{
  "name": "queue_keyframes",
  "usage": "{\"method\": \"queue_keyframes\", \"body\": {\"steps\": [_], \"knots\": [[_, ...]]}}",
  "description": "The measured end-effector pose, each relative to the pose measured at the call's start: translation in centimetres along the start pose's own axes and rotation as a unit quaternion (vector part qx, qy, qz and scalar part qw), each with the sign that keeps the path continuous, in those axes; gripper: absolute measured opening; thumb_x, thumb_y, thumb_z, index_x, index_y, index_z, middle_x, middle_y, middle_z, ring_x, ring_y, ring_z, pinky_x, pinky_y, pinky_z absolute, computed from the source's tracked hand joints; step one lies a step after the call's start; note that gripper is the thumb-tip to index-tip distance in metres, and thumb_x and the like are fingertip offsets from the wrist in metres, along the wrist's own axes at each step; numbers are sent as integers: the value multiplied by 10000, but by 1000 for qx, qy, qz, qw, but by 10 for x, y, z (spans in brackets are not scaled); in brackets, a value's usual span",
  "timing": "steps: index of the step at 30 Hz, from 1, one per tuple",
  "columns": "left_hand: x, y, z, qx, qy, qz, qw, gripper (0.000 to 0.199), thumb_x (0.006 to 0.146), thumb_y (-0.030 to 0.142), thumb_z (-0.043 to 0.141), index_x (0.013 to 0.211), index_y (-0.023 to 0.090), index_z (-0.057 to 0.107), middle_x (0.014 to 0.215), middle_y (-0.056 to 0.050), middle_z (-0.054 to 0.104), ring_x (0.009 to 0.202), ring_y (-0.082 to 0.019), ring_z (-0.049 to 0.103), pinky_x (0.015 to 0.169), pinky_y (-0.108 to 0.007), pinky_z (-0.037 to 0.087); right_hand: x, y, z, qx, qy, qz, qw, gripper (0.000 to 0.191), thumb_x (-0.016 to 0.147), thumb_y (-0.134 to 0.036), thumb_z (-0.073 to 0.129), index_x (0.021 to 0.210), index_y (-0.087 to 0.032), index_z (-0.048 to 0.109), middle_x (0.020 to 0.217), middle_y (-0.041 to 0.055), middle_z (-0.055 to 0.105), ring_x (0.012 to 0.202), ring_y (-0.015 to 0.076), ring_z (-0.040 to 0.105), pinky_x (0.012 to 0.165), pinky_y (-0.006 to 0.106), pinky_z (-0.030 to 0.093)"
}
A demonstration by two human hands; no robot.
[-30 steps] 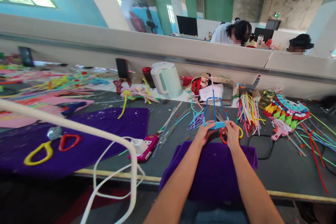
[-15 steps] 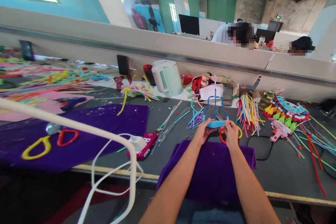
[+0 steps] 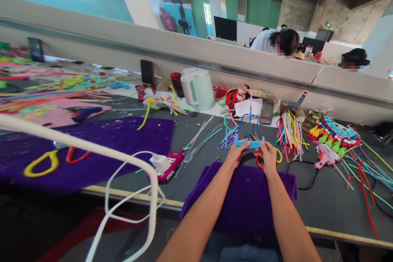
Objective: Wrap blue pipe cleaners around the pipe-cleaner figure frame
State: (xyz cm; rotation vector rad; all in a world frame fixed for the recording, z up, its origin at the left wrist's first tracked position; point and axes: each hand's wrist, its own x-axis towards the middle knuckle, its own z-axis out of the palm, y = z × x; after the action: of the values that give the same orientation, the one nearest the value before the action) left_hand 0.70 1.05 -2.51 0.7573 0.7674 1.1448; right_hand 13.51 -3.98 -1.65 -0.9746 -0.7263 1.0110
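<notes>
Between my two hands is a blue pipe-cleaner frame [image 3: 249, 144], with a light-blue band at its base, darker blue arched stems above and a pale lilac tip pointing away from me. My left hand [image 3: 238, 154] pinches the left end of the band. At the right end, the fingers of my right hand [image 3: 267, 156] close on the band. Scissors with a red and a yellow handle [image 3: 279, 155] lie partly hidden behind my right hand. Under my forearms is a folded purple cloth [image 3: 245, 196].
Bundled colourful pipe cleaners [image 3: 290, 135] and a pink glue gun [image 3: 326, 154] lie to the right. A kettle [image 3: 202, 90] stands at the back. On the left are a magenta power strip [image 3: 172, 166], a white cable and yellow-handled scissors [image 3: 41, 168]. Two people sit beyond the partition.
The view has shifted slightly. The blue frame has tilted a little between my hands, so its band shows more face-on. Both hands keep their hold.
</notes>
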Motion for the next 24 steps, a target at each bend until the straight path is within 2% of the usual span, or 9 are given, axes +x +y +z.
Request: {"method": "queue_keyframes", "body": {"steps": [9,14,18,21,24], "knots": [[-2,2,3,8,12,18,1000,350,559,218,826,864,103,700,830,-73,716,683,-159,658,641,-270,561,3,4,-2,-59,11,-26,998,292,684,-390,698,821,-146,612,556,-39,572,502,103,565,445,205,506],[-2,4,4,-43,0,7,999,305,667,286,760,909,113,693,977,-100,704,765,-178,665,664,-304,578,2,0,-3,0,-6,6,1000,333,733,-461,641,840,-148,610,633,-4,613,547,119,602,450,218,517],[0,5,2,-72,-18,-2,997,294,731,302,712,957,115,684,985,-102,699,780,-181,668,694,-326,583,3,-1,-2,-25,-4,-3,1000,352,704,-426,675,914,-151,608,698,5,632,556,113,599,436,206,505],[0,5,2,-75,-29,6,997,285,750,278,696,989,124,678,997,-97,697,794,-174,668,718,-322,582,5,0,-2,-61,17,-30,998,320,719,-406,651,908,-152,602,669,-7,621,523,99,574,413,187,470],[1,6,2,-72,-28,12,997,282,757,265,687,1005,129,679,999,-92,695,801,-168,664,729,-319,582,6,0,-5,-89,51,-50,993,288,746,-415,615,856,-150,592,616,-23,609,413,58,469,358,158,375]]}}
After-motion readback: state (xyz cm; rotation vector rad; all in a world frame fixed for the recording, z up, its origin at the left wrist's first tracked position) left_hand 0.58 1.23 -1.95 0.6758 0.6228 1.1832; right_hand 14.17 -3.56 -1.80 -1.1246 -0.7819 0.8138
